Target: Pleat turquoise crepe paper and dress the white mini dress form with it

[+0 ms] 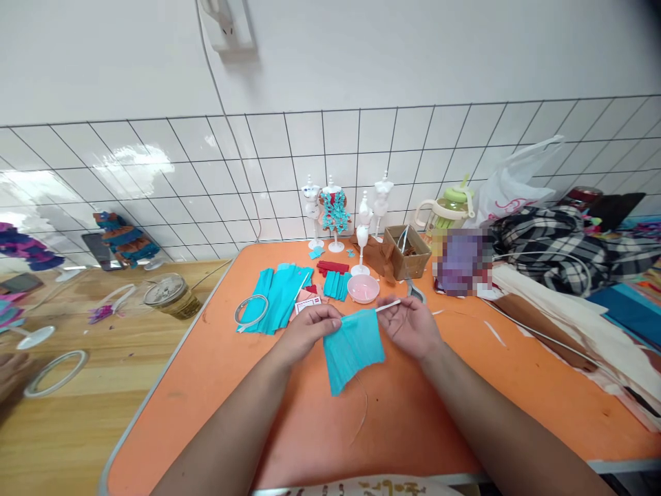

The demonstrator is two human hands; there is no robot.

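Head view, left hand (310,329), right hand (410,325), pinching teal paper (354,348)

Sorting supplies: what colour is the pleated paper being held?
Teal, pleated paper; head view shows it best.

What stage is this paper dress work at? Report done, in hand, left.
Done: one mannequin wears teal ruffles. In hand: left hand and right hand hold a pleated teal paper piece with a white strip along its top. Left: three bare mannequins and a pile of teal paper.
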